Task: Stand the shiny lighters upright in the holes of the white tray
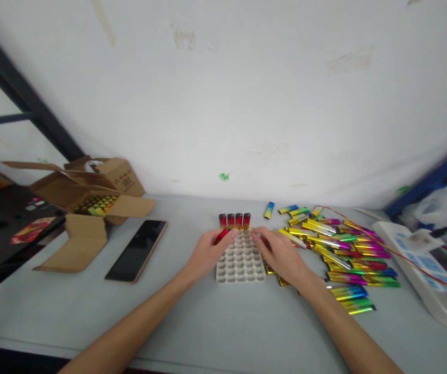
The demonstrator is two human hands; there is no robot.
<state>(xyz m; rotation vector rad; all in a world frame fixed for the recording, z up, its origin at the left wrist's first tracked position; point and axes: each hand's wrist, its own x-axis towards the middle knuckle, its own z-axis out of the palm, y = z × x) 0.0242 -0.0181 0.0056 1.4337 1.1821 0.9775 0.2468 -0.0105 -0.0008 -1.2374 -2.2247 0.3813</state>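
Observation:
A pale tray [240, 265] with rows of small holes lies on the grey table in front of me. Several red lighters [235, 221] with dark tops stand upright in a row at its far edge. My left hand [209, 251] is closed on another red lighter [221, 236], tilted over the tray's far left part. At the tray's far right corner is my right hand [278, 253], its fingers bent together; whatever is between their tips is too small to make out. A pile of shiny colourful lighters [340, 246] lies right of that hand, and a few show beneath it.
A black-screened phone [136, 251] lies left of the tray. Behind it stands an open cardboard box [130, 206] with yellow-green items inside. A white power strip [422, 275] and a thin red-yellow wire are at the right. The white wall [223, 104] rises behind the table [192, 332].

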